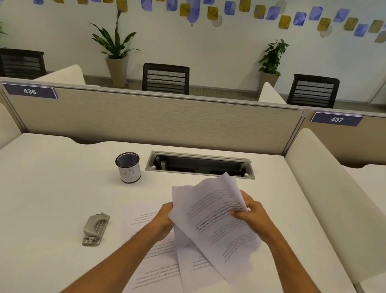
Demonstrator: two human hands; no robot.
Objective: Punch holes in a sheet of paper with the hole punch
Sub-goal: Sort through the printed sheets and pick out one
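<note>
A printed sheet of paper (214,217) is lifted off the white desk (44,204), tilted, with its text upside down to me. My left hand (164,222) grips its left edge and my right hand (251,214) pinches its right edge. Under it more printed sheets (154,270) lie loosely fanned on the desk. The grey metal hole punch (94,230) rests on the desk to the left of my left hand, apart from the papers and untouched.
A black mesh pen cup (128,170) with a white label stands behind the papers. A recessed cable tray (201,165) is set into the desk's far side. Beige partitions (143,119) close the back, and cream side panels (336,192) flank the desk.
</note>
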